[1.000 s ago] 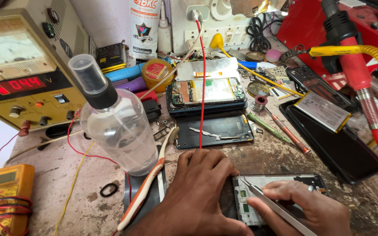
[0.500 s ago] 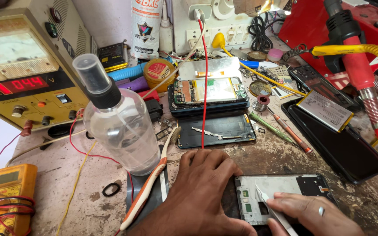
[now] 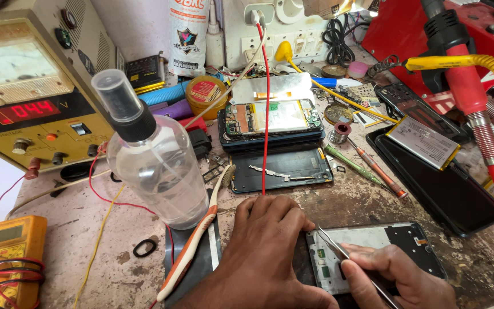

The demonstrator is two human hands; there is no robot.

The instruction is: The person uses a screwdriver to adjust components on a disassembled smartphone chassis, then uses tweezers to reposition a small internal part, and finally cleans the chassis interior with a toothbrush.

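Note:
An opened phone frame [image 3: 384, 243] lies face down on the worn bench at the bottom right. My left hand [image 3: 264, 252] rests flat beside it, fingers touching its left edge. My right hand [image 3: 395, 277] grips metal tweezers [image 3: 338, 249], whose tips touch the small circuit board [image 3: 324, 260] at the frame's left end. A clear spray bottle [image 3: 152, 157] with a black collar stands just left of my left hand, and an orange toothbrush [image 3: 192, 252] leans against its base.
A power supply [image 3: 24, 97] with a red readout sits at the left, a yellow multimeter [image 3: 4, 252] below it. Opened phones [image 3: 273, 123], a back cover [image 3: 284, 169], a battery [image 3: 421, 143], screwdrivers [image 3: 367, 166] and a red hot-air tool [image 3: 464, 74] with a yellow hose crowd the back and right.
The view has shifted slightly, so the phone frame shows more fully. My right hand has moved the tweezers' tips a little along the small board. My left hand stays put.

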